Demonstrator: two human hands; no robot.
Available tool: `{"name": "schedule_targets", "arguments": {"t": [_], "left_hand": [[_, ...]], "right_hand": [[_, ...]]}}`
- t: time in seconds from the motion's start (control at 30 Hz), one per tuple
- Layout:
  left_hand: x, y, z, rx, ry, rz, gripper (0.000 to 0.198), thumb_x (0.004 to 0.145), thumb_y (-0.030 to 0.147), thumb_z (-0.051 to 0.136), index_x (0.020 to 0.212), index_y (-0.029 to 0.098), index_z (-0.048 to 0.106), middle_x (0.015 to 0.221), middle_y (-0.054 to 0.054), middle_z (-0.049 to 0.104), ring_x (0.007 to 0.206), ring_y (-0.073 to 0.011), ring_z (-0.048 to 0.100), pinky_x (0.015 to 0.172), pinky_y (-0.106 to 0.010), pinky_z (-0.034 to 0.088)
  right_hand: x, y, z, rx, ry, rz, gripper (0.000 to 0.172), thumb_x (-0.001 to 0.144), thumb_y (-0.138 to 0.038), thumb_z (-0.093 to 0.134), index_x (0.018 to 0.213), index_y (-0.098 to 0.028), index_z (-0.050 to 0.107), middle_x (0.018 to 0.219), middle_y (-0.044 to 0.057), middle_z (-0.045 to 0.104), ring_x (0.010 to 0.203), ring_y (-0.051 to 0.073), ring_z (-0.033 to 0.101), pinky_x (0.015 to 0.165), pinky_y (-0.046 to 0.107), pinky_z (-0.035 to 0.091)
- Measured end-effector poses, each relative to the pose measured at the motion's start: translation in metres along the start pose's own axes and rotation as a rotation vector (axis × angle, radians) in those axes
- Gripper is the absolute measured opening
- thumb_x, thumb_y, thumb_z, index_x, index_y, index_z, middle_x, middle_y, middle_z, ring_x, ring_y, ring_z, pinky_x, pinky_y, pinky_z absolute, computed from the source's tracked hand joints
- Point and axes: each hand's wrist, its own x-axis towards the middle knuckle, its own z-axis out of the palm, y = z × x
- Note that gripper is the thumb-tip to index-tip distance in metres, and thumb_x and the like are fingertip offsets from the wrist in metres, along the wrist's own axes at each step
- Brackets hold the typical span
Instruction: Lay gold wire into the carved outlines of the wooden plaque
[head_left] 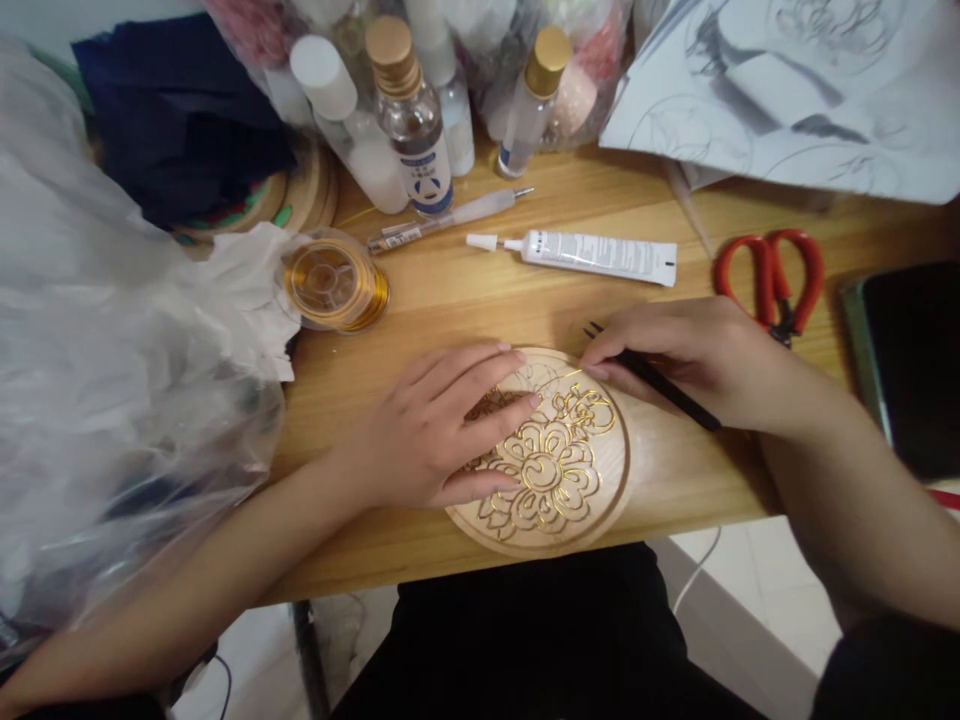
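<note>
A round wooden plaque with a raised rim lies near the table's front edge. Gold wire outlines a large flower and smaller curls on it, while pencil lines show near its top. My left hand rests on the plaque's left side, fingers spread, hiding part of the pattern. At the upper right rim, my right hand is closed round black tweezers, tips pointing up and left. A loose strand of gold wire runs to its fingertips; whether they pinch it, I cannot tell.
Behind the plaque lie a spool of gold wire, a pen and a white glue tube. Red-handled pliers and a phone are at right. Several bottles stand behind; plastic bags fill the left.
</note>
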Motion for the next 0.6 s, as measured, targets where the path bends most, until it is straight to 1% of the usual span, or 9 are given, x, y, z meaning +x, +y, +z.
{"name": "schedule_targets", "arguments": {"t": [0.2,0.43,0.53,0.57,0.6], "left_hand": [[0.0015,-0.0006,-0.0009,-0.006,0.010,0.008,0.052,0.093,0.052,0.048,0.124,0.012,0.058,0.134,-0.022,0.051,0.126,-0.0357,0.047,0.098,-0.051,0.047],[0.0021,-0.0014,-0.0017,-0.012,-0.005,-0.006,0.051,0.092,0.053,0.048,0.123,0.014,0.058,0.137,-0.022,0.049,0.129,-0.0359,0.044,0.099,-0.053,0.046],[0.0022,-0.0011,-0.0013,-0.018,0.001,-0.002,0.051,0.092,0.053,0.050,0.122,0.012,0.058,0.137,-0.022,0.049,0.128,-0.0369,0.045,0.099,-0.054,0.046],[0.0023,-0.0009,-0.0012,-0.017,0.006,-0.003,0.051,0.092,0.053,0.050,0.122,0.012,0.059,0.137,-0.022,0.049,0.128,-0.0371,0.045,0.099,-0.054,0.045],[0.0023,-0.0007,-0.0012,-0.016,0.010,-0.004,0.050,0.092,0.052,0.051,0.121,0.012,0.059,0.136,-0.023,0.049,0.127,-0.0371,0.045,0.099,-0.054,0.045]], "right_hand": [[0.0004,-0.0009,0.0003,0.004,-0.003,0.009,0.007,0.089,-0.019,0.058,0.085,-0.022,0.062,0.076,0.000,0.066,0.068,0.011,0.062,0.062,0.025,0.047],[0.0006,-0.0024,-0.0005,-0.012,0.019,0.029,0.006,0.089,-0.021,0.059,0.085,-0.019,0.064,0.076,0.002,0.068,0.068,0.012,0.062,0.062,0.026,0.047],[0.0005,-0.0012,-0.0039,-0.020,0.071,0.058,0.007,0.088,-0.024,0.062,0.087,-0.019,0.066,0.071,0.001,0.067,0.061,0.010,0.059,0.055,0.025,0.045],[-0.0002,-0.0014,-0.0055,-0.004,0.112,0.074,0.008,0.088,-0.025,0.062,0.089,-0.019,0.067,0.071,0.001,0.067,0.061,0.010,0.059,0.055,0.024,0.044],[-0.0015,-0.0024,-0.0076,0.029,0.182,0.097,0.010,0.089,-0.026,0.061,0.090,-0.019,0.068,0.071,0.001,0.066,0.061,0.010,0.059,0.056,0.025,0.045]]}}
